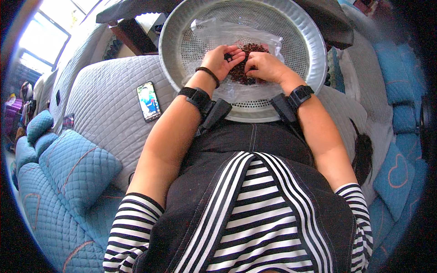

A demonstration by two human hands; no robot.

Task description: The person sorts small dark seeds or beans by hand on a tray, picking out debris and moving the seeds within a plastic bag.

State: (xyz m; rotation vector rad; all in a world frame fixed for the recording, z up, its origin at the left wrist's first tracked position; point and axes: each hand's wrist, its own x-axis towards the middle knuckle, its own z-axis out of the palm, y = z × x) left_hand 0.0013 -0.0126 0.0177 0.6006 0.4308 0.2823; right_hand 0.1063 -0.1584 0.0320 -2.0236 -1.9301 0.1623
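A pile of small reddish-brown dried bits, like peppercorns [248, 78], lies on a clear plastic bag [211, 31] inside a round metal tray [166, 50] with a perforated bottom. At the pile's left edge is my left hand [222, 61], palm turned up and cupped, its fingers stretched to the right. Dark bits show in the hollow of that palm. My right hand [267, 67] bends over the right side of the pile, thumb and fingers drawn together in a pinch. Whatever lies between those fingertips is too small to make out.
The tray rests at my lap's far edge. Left of it a lit phone [149, 101] lies on the grey quilted cover [107, 91]. Blue quilted cushions [77, 168] are at both sides. Black straps with blocky attachments [214, 113] sit on my wrists. A dark-covered surface [330, 20] stands beyond.
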